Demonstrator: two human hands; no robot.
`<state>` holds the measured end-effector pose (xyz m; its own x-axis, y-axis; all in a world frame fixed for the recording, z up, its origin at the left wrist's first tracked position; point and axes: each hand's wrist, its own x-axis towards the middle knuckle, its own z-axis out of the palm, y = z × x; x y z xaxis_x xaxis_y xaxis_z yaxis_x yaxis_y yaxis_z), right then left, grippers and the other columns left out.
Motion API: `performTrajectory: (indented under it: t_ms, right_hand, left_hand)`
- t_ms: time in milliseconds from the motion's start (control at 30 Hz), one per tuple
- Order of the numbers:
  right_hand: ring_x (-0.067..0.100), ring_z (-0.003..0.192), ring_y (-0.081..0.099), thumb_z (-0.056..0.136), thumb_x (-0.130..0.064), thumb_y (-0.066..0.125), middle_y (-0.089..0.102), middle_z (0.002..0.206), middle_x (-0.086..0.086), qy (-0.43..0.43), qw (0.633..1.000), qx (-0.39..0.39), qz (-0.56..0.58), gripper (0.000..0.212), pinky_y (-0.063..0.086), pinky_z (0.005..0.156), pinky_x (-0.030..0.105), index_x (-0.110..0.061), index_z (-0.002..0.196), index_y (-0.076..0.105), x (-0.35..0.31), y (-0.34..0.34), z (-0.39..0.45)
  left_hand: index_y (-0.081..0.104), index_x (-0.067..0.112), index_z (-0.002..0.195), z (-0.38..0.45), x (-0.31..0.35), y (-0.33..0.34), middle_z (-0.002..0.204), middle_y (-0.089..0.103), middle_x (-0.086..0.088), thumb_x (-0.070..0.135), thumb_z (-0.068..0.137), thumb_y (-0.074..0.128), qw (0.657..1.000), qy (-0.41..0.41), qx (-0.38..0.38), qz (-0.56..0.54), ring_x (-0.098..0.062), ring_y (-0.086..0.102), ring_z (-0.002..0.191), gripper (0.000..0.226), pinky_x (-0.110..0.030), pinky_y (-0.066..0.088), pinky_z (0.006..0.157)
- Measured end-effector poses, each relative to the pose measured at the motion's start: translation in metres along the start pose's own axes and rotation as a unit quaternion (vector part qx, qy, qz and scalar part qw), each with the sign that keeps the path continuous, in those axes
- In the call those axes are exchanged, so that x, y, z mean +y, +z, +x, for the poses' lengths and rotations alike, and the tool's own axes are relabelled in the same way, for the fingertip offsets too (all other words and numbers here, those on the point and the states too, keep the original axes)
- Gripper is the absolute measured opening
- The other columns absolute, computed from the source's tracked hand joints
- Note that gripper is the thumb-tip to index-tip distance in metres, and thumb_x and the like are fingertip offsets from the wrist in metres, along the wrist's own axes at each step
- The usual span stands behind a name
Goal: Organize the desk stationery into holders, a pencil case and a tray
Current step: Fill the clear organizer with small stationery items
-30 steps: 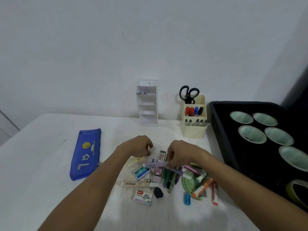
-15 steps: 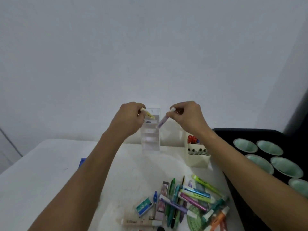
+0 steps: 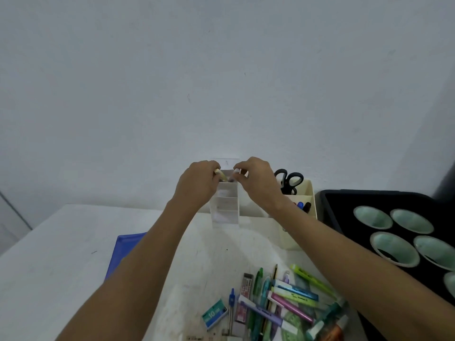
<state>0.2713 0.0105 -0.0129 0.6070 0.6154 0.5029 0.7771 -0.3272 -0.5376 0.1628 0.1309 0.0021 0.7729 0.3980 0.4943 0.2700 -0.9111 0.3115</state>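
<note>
- Your left hand (image 3: 197, 182) pinches a yellow highlighter (image 3: 219, 174) at the top slot of the white tiered holder (image 3: 225, 205); its long axis tilts down & inward, tip already over the slot.
- Your right hand (image 3: 256, 179) pinches a pale marker (image 3: 236, 171) on the holder's other side, w/ its end just beside the same slot. Both hands are abt equally near; they'd meet at one opening, so I judge one goes in first.
- Rest of the stationery pile (image 3: 275, 301) lies in front of the holder, toward you.
- Readable text: "10" on the small teal box (image 3: 214, 314); other labels too blurred.
</note>
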Motion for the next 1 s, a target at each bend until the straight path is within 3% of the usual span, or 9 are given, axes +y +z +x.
performTrajectory:
  t_ms: [167, 267, 433, 533, 700, 900, 1000]
  right_hand:
    - [0.027, 0.069, 0.054, 0.088, -0.016, 0.058, 0.062, 0.067, 0.012, 0.007, 0.999, -0.020, -0.033, 0.022, 0.048, 0.064, 0.043, -0.004, 0.072, 0.065, 0.003, 0.018, 0.006]
    - [0.027, 0.072, 0.056, 0.091, -0.014, 0.055, 0.063, 0.071, 0.011, 0.003, 0.998, -0.036, -0.054, 0.021, 0.046, 0.061, 0.039, -0.006, 0.079, 0.070, 0.001, 0.026, 0.005]
    - [0.022, 0.064, 0.050, 0.092, -0.007, 0.047, 0.050, 0.066, 0.003, -0.015, 0.994, -0.054, -0.097, 0.024, 0.031, 0.054, 0.027, -0.009, 0.085, 0.070, -0.002, 0.030, 0.005]
    - [0.021, 0.067, 0.047, 0.091, -0.006, 0.045, 0.049, 0.070, 0.001, -0.032, 0.992, -0.057, -0.108, 0.023, 0.029, 0.056, 0.026, -0.014, 0.088, 0.067, -0.004, 0.032, 0.003]
    - [0.020, 0.070, 0.056, 0.085, -0.001, 0.046, 0.068, 0.082, 0.002, -0.038, 0.994, -0.056, -0.083, 0.032, 0.034, 0.059, 0.025, -0.021, 0.097, 0.068, -0.001, 0.037, 0.003]
    - [0.021, 0.090, 0.063, 0.084, -0.002, 0.051, 0.070, 0.102, 0.004, -0.033, 0.996, -0.064, -0.062, 0.038, 0.049, 0.075, 0.026, -0.020, 0.115, 0.066, -0.002, 0.032, -0.004]
    - [0.025, 0.100, 0.061, 0.086, -0.002, 0.057, 0.067, 0.110, 0.011, -0.048, 0.996, -0.048, -0.050, 0.032, 0.045, 0.084, 0.026, -0.009, 0.115, 0.066, -0.009, 0.016, -0.020]
  left_hand:
    - [0.063, 0.012, 0.093, 0.004, -0.006, 0.009, 0.085, 0.064, -0.003, 0.020, 0.090, 0.055, 0.999, 0.003, -0.014, 0.030, -0.023, 0.059, 0.075, 0.012, -0.033, 0.046, 0.059]
    - [0.069, 0.013, 0.094, 0.005, -0.011, 0.016, 0.087, 0.058, -0.006, 0.024, 0.090, 0.059, 0.999, 0.012, -0.022, 0.047, -0.023, 0.056, 0.079, 0.016, -0.030, 0.042, 0.060]
    - [0.074, 0.016, 0.098, 0.006, -0.015, 0.022, 0.090, 0.057, -0.012, 0.024, 0.088, 0.065, 0.998, 0.034, -0.003, 0.059, -0.028, 0.053, 0.085, 0.016, -0.038, 0.049, 0.066]
    - [0.074, 0.017, 0.098, 0.005, -0.014, 0.023, 0.089, 0.055, -0.011, 0.020, 0.086, 0.067, 0.998, 0.037, 0.004, 0.055, -0.028, 0.052, 0.085, 0.015, -0.039, 0.050, 0.070]
    - [0.071, 0.017, 0.107, 0.002, -0.014, 0.024, 0.095, 0.056, -0.012, 0.014, 0.083, 0.066, 0.998, 0.037, -0.009, 0.042, -0.029, 0.051, 0.090, 0.025, -0.039, 0.049, 0.076]
    - [0.063, 0.014, 0.121, -0.007, -0.014, 0.021, 0.110, 0.057, -0.010, 0.015, 0.085, 0.064, 1.000, 0.012, -0.009, 0.025, -0.027, 0.051, 0.102, 0.036, -0.032, 0.045, 0.084]
    - [0.060, 0.013, 0.124, -0.021, -0.011, 0.016, 0.111, 0.056, -0.010, 0.015, 0.084, 0.065, 1.000, 0.013, 0.010, -0.001, -0.026, 0.051, 0.103, 0.040, -0.031, 0.045, 0.086]
